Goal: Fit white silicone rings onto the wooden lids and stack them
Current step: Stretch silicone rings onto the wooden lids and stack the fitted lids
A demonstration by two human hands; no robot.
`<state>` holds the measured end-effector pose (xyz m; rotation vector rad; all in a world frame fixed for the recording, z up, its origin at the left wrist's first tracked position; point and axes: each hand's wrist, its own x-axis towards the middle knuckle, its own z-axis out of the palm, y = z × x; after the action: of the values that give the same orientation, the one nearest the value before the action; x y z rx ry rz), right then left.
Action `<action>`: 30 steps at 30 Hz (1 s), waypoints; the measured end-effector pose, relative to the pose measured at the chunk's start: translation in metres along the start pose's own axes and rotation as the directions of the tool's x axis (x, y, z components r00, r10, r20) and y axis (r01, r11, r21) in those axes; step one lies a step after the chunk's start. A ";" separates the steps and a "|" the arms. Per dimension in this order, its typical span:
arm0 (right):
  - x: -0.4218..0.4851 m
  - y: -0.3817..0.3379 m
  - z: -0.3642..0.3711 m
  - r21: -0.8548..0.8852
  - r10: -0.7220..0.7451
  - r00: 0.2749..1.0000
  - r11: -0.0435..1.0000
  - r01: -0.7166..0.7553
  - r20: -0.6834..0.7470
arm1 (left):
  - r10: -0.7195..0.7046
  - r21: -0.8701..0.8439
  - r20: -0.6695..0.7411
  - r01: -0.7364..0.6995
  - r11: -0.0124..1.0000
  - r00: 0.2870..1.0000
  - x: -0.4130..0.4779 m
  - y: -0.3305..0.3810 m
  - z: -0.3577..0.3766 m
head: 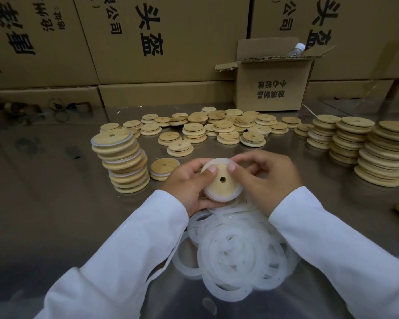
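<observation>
Both hands hold one round wooden lid [221, 188] with a centre hole, above the table's near middle. A white silicone ring [222, 161] sits around its rim. My left hand [189, 183] grips the lid from the left, thumb pressed on its top face. My right hand [266, 178] grips it from the right, thumb on top and fingers on the ring at the far edge. A heap of loose white rings [237, 252] lies just below the hands. To the left stands a stack of ringed lids [122, 161], with one ringed lid [162, 168] beside it.
Many loose wooden lids [217, 128] are scattered across the middle of the steel table [55, 203]. Three tall stacks of bare lids [364, 146] stand at the right. An open small carton [272, 84] with a bottle sits behind; large cartons wall the back.
</observation>
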<state>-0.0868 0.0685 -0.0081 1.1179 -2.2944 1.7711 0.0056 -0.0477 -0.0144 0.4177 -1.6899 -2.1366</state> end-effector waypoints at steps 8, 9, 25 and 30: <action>0.001 -0.002 0.002 0.182 0.102 0.995 0.978 -0.101 -0.001 | 0.059 0.049 0.059 -0.062 0.997 0.996 -0.002 0.000 0.000; 0.001 -0.003 0.002 0.202 0.117 0.993 0.973 -0.115 0.004 | 0.061 0.045 0.062 -0.064 0.997 0.996 -0.002 0.000 0.000; 0.003 -0.009 -0.002 0.206 0.156 0.988 0.967 -0.151 -0.007 | 0.140 0.126 0.040 -0.144 0.982 0.989 -0.002 0.000 0.001; 0.004 -0.012 -0.003 0.188 0.141 0.990 0.972 -0.138 -0.004 | 0.199 0.149 -0.001 -0.197 0.969 0.980 -0.002 0.000 0.002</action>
<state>-0.0843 0.0684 0.0042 0.9800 -2.2878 2.0770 0.0063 -0.0452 -0.0139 0.2916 -1.8069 -1.8693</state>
